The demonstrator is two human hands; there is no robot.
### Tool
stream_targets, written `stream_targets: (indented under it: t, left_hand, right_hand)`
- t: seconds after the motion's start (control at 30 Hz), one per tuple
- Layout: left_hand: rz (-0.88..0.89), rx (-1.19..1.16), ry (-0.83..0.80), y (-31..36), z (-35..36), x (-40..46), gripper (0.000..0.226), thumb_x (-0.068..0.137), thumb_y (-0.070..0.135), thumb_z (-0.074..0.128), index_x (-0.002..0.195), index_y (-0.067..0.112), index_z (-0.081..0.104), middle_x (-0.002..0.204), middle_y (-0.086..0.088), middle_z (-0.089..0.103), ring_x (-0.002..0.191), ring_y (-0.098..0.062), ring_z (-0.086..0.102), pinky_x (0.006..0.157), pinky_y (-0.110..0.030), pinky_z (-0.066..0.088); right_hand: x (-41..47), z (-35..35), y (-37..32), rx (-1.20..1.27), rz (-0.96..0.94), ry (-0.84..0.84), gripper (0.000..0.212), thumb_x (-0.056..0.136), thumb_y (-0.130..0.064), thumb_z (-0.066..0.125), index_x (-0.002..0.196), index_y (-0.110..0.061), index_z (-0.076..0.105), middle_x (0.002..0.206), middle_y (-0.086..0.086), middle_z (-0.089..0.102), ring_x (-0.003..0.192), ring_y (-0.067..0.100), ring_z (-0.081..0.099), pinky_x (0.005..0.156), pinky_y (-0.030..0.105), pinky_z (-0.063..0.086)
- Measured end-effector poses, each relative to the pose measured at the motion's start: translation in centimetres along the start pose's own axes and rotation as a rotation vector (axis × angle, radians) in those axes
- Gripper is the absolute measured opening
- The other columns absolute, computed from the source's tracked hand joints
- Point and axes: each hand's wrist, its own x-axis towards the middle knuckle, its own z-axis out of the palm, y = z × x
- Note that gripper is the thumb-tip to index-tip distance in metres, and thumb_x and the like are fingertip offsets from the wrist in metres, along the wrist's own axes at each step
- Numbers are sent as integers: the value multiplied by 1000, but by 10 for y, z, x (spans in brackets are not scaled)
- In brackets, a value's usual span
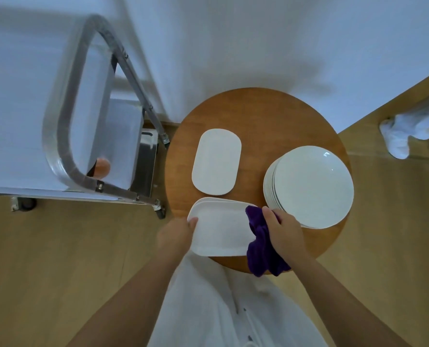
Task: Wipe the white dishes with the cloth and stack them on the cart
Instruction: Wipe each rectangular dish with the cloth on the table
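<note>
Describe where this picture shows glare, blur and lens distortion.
Head view: small glare spots on the top round plate; the cart handle is smeared and bowed by the wide lens; soft shadows fall on the wall behind the round table.

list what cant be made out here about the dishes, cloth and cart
Head view only:
- Round plate stack: count unclear, top plate covers the rest.
- Oblong dish in the left hand: a second rim shows beneath, number unclear.
- Purple cloth: partly hidden by the right hand.
- Cart: blurred, cut off at the left edge.
</note>
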Motion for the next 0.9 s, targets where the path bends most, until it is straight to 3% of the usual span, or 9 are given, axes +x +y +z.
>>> stream_targets:
  t: [0.2, 0.37, 0.5, 0.6, 0.7, 0.83, 0.9]
  left_hand:
    - [1, 256, -90, -1, -2, 19, 47, 98, 57, 30, 84, 21, 56, 70, 6, 55, 62, -8, 54, 58, -21, 44]
    - [-7, 250, -153, 8, -6, 32, 47, 96, 59, 32, 91, 22, 60, 83, 4, 63, 72, -11, 61, 64, -22, 47]
    - [3, 254, -169, 10, -13, 41, 54, 92, 67, 30, 84, 22, 61, 78, 5, 62, 68, -10, 60, 64, -22, 46]
    - [-47, 40, -83, 7, -21, 50, 60, 87, 74, 28, 84, 23, 58, 81, 6, 63, 73, -12, 63, 76, -30, 53]
    - [-190, -273, -3, 18, -32, 72, 51, 93, 64, 34, 99, 18, 56, 96, -1, 60, 88, -22, 61, 92, -43, 50]
    - [-223, -308, 10, 48, -39, 100, 37, 95, 50, 48, 83, 15, 55, 90, -6, 60, 77, -18, 57, 85, -36, 50]
    - [-208, -302, -16, 58, -36, 109, 38, 96, 47, 48, 102, 10, 58, 104, -10, 61, 94, -26, 60, 89, -37, 49]
  right_hand:
    - [6, 5, 1, 1, 34, -18, 32, 99, -35, 39, 80, -17, 57, 70, -1, 59, 70, 16, 58, 65, 25, 44]
    - [12, 9, -2, -9, 27, -40, 33, 99, -34, 39, 74, -18, 54, 65, -1, 56, 65, 15, 56, 61, 24, 43]
    - [23, 12, -6, -16, 23, -61, 31, 99, -35, 39, 73, -21, 52, 65, -2, 55, 65, 14, 55, 61, 22, 41]
    - [33, 14, -12, -6, 19, -61, 31, 97, -36, 41, 76, -18, 55, 68, 2, 58, 67, 16, 57, 62, 23, 43]
    - [44, 16, -20, 19, 51, -76, 23, 96, -38, 42, 80, -25, 52, 75, -1, 60, 73, 17, 59, 66, 23, 47]
    - [56, 17, -29, 62, 73, -71, 20, 95, -42, 44, 86, -25, 53, 78, -3, 60, 74, 16, 60, 65, 20, 45]
    - [60, 18, -32, 77, 82, -63, 21, 95, -43, 43, 87, -25, 53, 77, -5, 59, 74, 15, 59, 65, 19, 44]
